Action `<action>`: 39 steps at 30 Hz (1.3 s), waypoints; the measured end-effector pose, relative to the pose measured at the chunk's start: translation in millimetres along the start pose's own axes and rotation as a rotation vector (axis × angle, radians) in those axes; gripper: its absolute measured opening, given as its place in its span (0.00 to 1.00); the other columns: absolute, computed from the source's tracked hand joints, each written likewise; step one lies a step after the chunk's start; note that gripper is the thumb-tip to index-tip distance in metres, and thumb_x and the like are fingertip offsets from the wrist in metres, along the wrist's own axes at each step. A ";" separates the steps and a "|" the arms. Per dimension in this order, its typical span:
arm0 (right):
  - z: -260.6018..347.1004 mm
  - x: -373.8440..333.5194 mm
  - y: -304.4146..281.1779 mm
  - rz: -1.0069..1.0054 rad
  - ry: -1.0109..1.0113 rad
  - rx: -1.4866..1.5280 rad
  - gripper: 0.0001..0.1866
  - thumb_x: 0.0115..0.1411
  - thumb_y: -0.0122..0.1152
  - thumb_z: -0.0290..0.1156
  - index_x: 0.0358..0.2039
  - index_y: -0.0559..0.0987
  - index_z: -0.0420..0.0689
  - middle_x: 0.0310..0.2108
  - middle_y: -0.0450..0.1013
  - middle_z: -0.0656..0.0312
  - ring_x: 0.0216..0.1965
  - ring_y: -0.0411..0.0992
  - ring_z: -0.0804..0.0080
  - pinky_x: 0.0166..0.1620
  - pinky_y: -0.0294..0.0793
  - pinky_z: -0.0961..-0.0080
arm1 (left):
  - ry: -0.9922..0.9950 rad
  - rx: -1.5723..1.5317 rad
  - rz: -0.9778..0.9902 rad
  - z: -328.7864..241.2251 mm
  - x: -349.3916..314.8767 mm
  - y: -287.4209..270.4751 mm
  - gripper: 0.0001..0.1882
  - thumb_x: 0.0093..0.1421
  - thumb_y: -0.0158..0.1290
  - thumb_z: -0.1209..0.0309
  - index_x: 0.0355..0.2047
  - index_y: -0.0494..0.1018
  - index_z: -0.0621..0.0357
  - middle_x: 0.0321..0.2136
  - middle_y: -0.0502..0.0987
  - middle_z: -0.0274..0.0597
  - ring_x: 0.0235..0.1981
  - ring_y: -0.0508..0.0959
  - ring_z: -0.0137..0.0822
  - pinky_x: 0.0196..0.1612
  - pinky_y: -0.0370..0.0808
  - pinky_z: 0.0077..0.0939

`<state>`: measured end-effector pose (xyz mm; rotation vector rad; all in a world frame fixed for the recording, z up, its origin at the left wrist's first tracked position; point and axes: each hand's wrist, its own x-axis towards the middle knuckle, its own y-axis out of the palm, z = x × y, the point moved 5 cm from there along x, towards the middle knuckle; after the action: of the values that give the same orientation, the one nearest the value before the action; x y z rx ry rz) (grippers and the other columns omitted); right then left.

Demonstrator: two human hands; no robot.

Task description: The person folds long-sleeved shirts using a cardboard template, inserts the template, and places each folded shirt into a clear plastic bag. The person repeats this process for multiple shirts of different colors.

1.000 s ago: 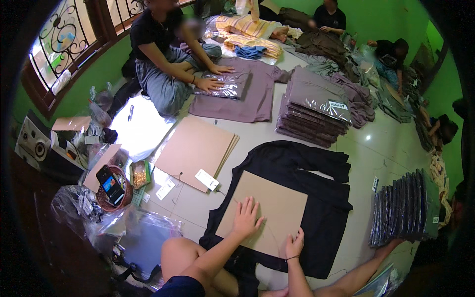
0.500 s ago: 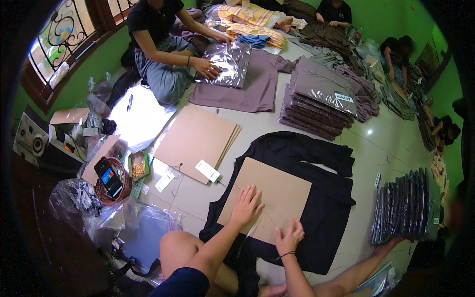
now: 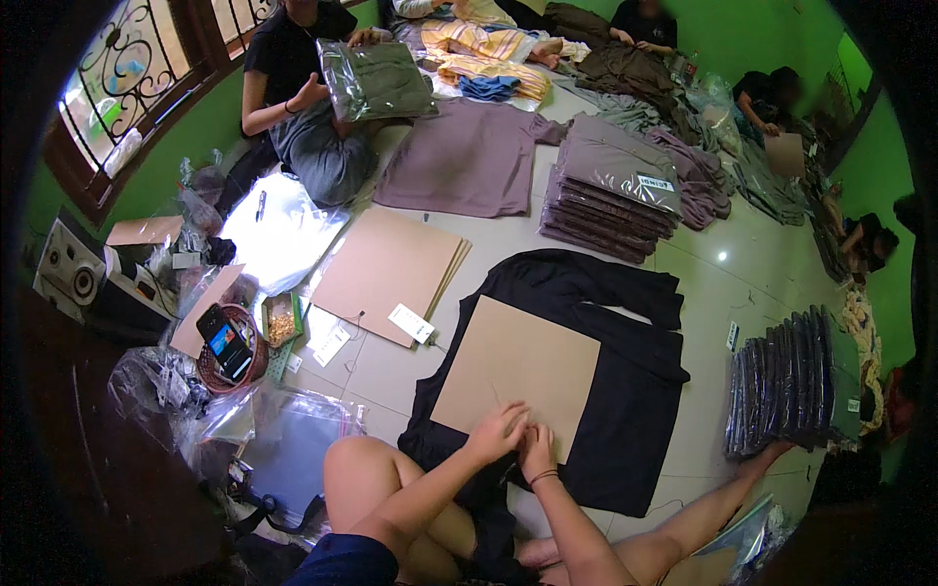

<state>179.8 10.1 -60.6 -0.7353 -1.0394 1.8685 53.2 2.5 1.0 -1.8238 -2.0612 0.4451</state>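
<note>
A black garment point(image 3: 635, 410) lies spread on the floor in front of me, with a square of brown cardboard point(image 3: 523, 356) flat on top of it. Over the cardboard's near edge my left hand point(image 3: 496, 433) and my right hand point(image 3: 536, 451) meet, fingers curled in a pinch. What they pinch is too small to make out; a thin dark thread-like line shows on the cardboard just beyond the fingertips. White paper tags point(image 3: 410, 323) with dark strings rest on a stack of cardboard sheets point(image 3: 386, 269) to the left.
Bagged garments stand in a pile point(image 3: 611, 195) beyond and in a row point(image 3: 791, 386) at right. Clear plastic bags point(image 3: 303, 444) and a basket with a phone point(image 3: 227, 344) are at left. Across from me a person holds a bagged garment point(image 3: 376, 83); other people sit farther back.
My left hand has left the middle of the cardboard and joined my right hand at its near edge. The person opposite has lifted the bagged garment off the mauve shirt.
</note>
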 end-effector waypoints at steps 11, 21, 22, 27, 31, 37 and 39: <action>-256.0 -234.0 -202.3 -0.806 1.045 0.644 0.14 0.54 0.44 0.32 0.41 0.69 0.43 0.34 0.70 0.59 0.30 0.69 0.70 0.37 0.70 0.73 | -0.155 0.925 0.195 27.7 15.0 -5.9 0.50 0.44 0.44 0.32 0.62 0.46 0.42 0.63 0.39 0.48 0.62 0.41 0.56 0.55 0.43 0.66; -303.5 -266.7 -224.9 -0.939 1.172 0.587 0.14 0.56 0.41 0.33 0.39 0.70 0.41 0.34 0.71 0.58 0.31 0.69 0.69 0.40 0.69 0.72 | -0.273 0.946 0.281 11.5 17.2 9.8 0.50 0.43 0.43 0.30 0.62 0.42 0.36 0.63 0.37 0.41 0.64 0.38 0.47 0.53 0.44 0.71; -302.8 -267.7 -226.2 -0.944 1.174 0.581 0.14 0.56 0.41 0.33 0.39 0.70 0.41 0.34 0.71 0.58 0.31 0.69 0.69 0.40 0.68 0.72 | -0.236 0.913 0.264 8.3 18.4 10.5 0.50 0.43 0.41 0.30 0.62 0.42 0.37 0.63 0.37 0.42 0.64 0.38 0.47 0.52 0.44 0.71; -285.0 -275.1 -231.3 -1.000 1.174 0.487 0.15 0.57 0.39 0.34 0.38 0.71 0.40 0.34 0.71 0.58 0.32 0.69 0.69 0.42 0.67 0.72 | -0.223 0.957 0.268 6.4 19.9 10.5 0.50 0.43 0.39 0.29 0.62 0.42 0.38 0.63 0.38 0.44 0.64 0.39 0.46 0.51 0.46 0.71; -237.5 -290.1 -237.6 -1.157 1.034 0.203 0.16 0.58 0.38 0.34 0.38 0.72 0.39 0.34 0.71 0.57 0.32 0.69 0.69 0.43 0.67 0.72 | -0.245 0.871 0.280 14.6 22.8 7.0 0.50 0.41 0.50 0.35 0.61 0.46 0.38 0.63 0.41 0.40 0.63 0.43 0.44 0.53 0.48 0.67; -139.8 -230.6 -162.3 -0.837 0.458 0.371 0.17 0.59 0.36 0.35 0.37 0.72 0.38 0.34 0.71 0.57 0.33 0.69 0.69 0.45 0.66 0.72 | -0.299 0.937 0.376 30.9 11.8 -8.4 0.51 0.38 0.56 0.39 0.61 0.47 0.34 0.63 0.41 0.29 0.63 0.41 0.48 0.53 0.46 0.70; -107.8 -171.2 -97.4 -0.466 0.532 0.824 0.22 0.62 0.35 0.45 0.38 0.73 0.40 0.30 0.72 0.58 0.30 0.69 0.72 0.39 0.69 0.72 | -0.315 0.902 0.374 30.8 6.0 -11.7 0.52 0.38 0.56 0.38 0.61 0.45 0.32 0.63 0.39 0.27 0.63 0.40 0.50 0.53 0.45 0.71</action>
<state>383.0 -72.6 -12.8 -0.3974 -0.0448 1.3854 28.1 7.0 -20.7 -1.5757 -1.2718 1.5439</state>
